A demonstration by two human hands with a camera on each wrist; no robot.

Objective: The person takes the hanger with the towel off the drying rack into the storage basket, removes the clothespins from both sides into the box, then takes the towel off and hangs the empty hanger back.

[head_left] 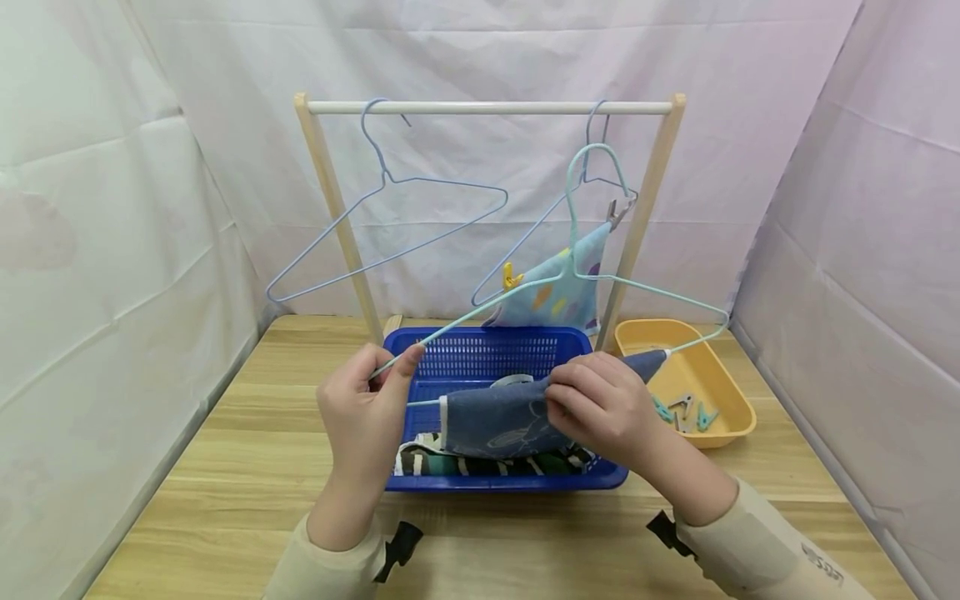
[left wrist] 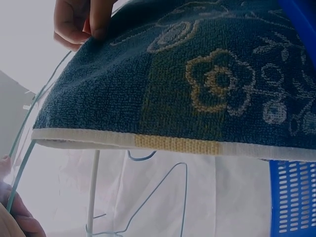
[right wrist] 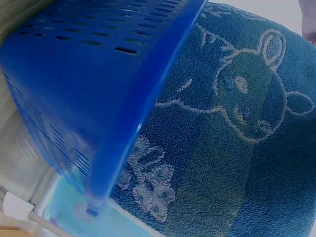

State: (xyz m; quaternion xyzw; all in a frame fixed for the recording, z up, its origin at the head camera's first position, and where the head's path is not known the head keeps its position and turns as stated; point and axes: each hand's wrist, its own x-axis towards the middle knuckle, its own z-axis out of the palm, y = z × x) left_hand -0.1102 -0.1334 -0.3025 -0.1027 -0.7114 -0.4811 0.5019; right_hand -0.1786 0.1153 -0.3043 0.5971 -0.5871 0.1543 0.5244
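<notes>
My left hand [head_left: 363,408] grips the left arm of a mint-green clothes hanger [head_left: 480,310], thumb along the wire. A dark blue towel [head_left: 491,425] with a pale edge hangs folded over the hanger's bottom bar, above a blue basket [head_left: 517,483]. With curled fingers my right hand [head_left: 603,404] pinches the towel's upper fold at the bar. A stitched flower shows on the towel [left wrist: 197,84] in the left wrist view, and an animal outline on the towel [right wrist: 237,118] in the right. The hanger's hook stands up, apart from the rail.
Behind stands a rack with a white rail [head_left: 487,107]. A bare blue hanger [head_left: 390,250] hangs left; another holds a light blue cloth [head_left: 558,304] by clothespins. Striped fabric [head_left: 487,465] lies in the basket. Several clothespins sit in a yellow tray [head_left: 731,408] at right.
</notes>
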